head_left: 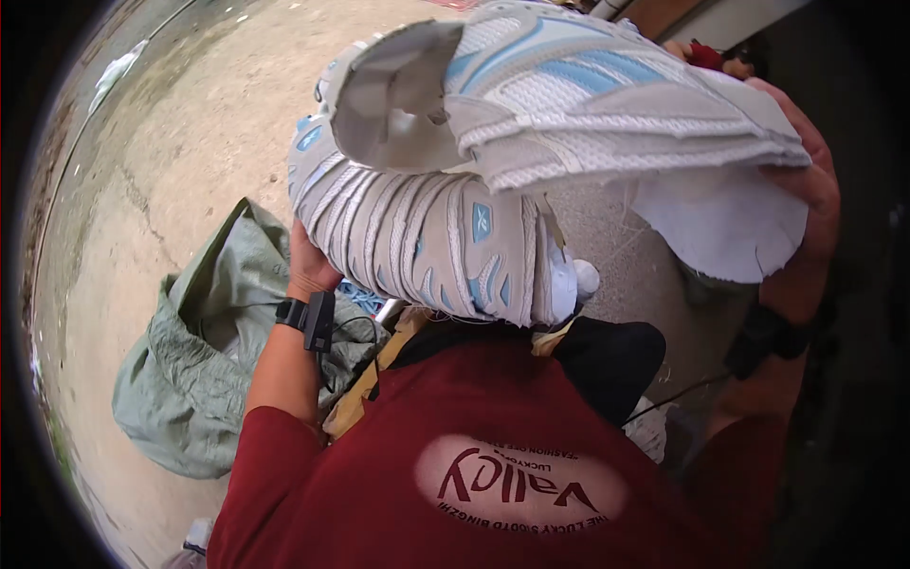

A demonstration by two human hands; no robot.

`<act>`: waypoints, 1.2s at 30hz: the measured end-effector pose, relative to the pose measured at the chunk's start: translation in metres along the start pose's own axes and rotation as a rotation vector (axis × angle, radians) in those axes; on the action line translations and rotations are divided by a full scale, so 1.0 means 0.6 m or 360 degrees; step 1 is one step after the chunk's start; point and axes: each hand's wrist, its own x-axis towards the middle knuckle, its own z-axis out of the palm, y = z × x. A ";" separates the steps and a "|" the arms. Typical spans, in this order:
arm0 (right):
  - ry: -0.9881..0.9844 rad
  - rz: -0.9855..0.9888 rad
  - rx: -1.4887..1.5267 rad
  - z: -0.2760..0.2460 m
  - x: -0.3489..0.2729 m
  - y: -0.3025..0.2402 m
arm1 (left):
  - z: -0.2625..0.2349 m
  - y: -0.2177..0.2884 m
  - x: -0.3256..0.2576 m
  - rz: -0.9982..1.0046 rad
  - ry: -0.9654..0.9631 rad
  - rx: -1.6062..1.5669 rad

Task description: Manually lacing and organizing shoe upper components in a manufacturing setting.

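A thick stack of nested shoe uppers (403,232), grey and white with light blue trim, curves across the space in front of my chest. My left hand (311,261) grips its left side from below, most fingers hidden behind it. Above, more shoe uppers (588,90) of the same kind lie layered, their far right end held in my right hand (806,180). A white lining piece (725,223) hangs from that end beside my right palm. The fingers of my right hand are partly covered by the material. Where the two groups meet, they overlap.
A green cloth sack (204,341) lies slumped on the concrete floor (199,123) at the left. Some blue cord (360,297) shows beside my left wrist. Part of another person in red (706,57) appears at the upper right. Loose threads trail from the uppers.
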 end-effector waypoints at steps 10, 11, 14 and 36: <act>0.0421 -0.0589 -0.0167 -0.274 -0.097 -0.062 | 0.396 -0.184 0.290 -0.0571 -0.0630 0.0546; 0.0485 -0.0582 -0.0173 -0.309 -0.131 -0.049 | 0.407 -0.226 0.306 -0.0639 -0.0703 0.0555; 0.0957 -0.0332 -0.0265 -0.406 -0.251 0.018 | 0.408 -0.367 0.345 -0.0941 -0.0747 0.0498; 0.2888 0.2260 -0.0861 -0.257 -0.836 0.952 | 0.230 -0.677 0.199 -0.0222 -0.2299 0.3531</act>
